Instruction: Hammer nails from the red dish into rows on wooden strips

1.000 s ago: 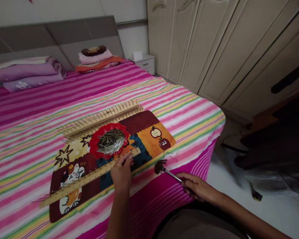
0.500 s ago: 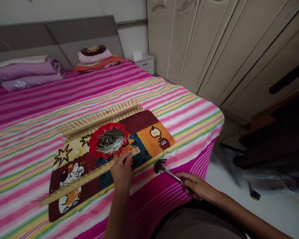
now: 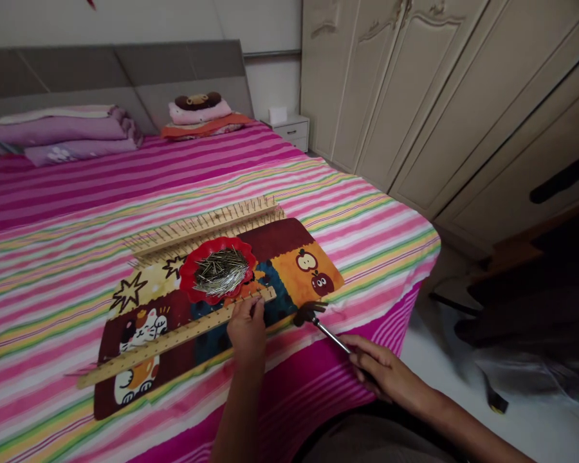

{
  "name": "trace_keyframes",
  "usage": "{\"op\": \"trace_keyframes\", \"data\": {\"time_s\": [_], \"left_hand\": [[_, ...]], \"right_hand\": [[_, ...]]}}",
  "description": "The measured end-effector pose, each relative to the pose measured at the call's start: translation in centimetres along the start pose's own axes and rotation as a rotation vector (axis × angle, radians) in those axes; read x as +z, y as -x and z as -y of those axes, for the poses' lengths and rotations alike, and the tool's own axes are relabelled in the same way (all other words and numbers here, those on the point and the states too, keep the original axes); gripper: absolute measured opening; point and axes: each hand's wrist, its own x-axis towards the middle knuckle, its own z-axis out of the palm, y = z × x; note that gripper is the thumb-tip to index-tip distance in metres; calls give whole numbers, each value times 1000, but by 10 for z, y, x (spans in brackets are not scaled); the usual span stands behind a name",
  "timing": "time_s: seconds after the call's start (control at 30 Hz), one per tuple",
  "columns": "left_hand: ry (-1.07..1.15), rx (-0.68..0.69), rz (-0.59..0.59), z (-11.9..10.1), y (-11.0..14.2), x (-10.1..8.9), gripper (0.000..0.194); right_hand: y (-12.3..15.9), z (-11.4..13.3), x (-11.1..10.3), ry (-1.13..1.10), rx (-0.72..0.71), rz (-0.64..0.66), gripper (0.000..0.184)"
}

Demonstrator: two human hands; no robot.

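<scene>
Striped bedspread (image 3: 367,218) covering bed; patterned mat (image 3: 265,238) lying on it, bearing nail-filled red bowl (image 3: 186,281). Wardrobe (image 3: 390,83) standing beyond. Left hand (image 3: 248,325) pinching at wooden strip (image 3: 174,339) across mat; right hand's (image 3: 379,366) fingers wrapping hammer (image 3: 332,335).

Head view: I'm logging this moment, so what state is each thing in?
Red bowl: upright, holding loose nails
Front wooden strip: lying flat
Back wooden strip: bristling with nails
Hammer: held in right hand
Left hand: at front strip; grip unclear
Wardrobe doors: shut
Nightstand drawers: shut
Bedding: folded, stacked
</scene>
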Motion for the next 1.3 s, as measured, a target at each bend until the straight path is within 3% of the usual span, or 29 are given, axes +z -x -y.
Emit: {"op": "trace_keyframes", "data": {"time_s": [0.1, 0.3, 0.37, 0.47, 0.57, 0.67, 0.8, 0.87, 0.97, 1.07, 1.13, 1.2, 1.3], "left_hand": [[-97, 116, -34, 2, -1, 2, 16], [-139, 187, -43, 3, -1, 8, 17], [-144, 202, -48, 3, 0, 9, 17], [-170, 197, -36, 3, 0, 8, 15], [-180, 174, -20, 2, 0, 7, 15], [-149, 169, -16, 1, 0, 8, 17], [-67, 134, 15, 0, 3, 5, 14], [-39, 110, 41, 0, 4, -4, 15], [-91, 123, 10, -4, -3, -31, 19], [-265, 102, -98, -7, -28, -66, 22], [-448, 71, -109, -7, -52, -82, 25], [-663, 38, -22, -5, -74, -89, 26], [-919, 18, 8, 0, -97, -84, 30]], "right_hand": [[-2, 31, 9, 92, -160, 10, 44], [-19, 82, 25, 457, -549, 11, 39], [-22, 89, 29, 541, -586, 18, 38], [-23, 92, 33, 632, -532, 74, 36], [-19, 92, 33, 590, -497, 95, 36], [-9, 85, 28, 495, -465, 30, 40], [2, 57, 11, 361, -283, -33, 49], [3, 35, 0, 319, -173, -52, 51], [0, -1, -14, 321, -102, -77, 50], [-5, -28, -22, 348, -85, -92, 50], [-8, -37, -23, 355, -94, -108, 50], [-11, -41, -22, 347, -97, -115, 49], [-12, -41, -18, 316, -92, -118, 48]]}}
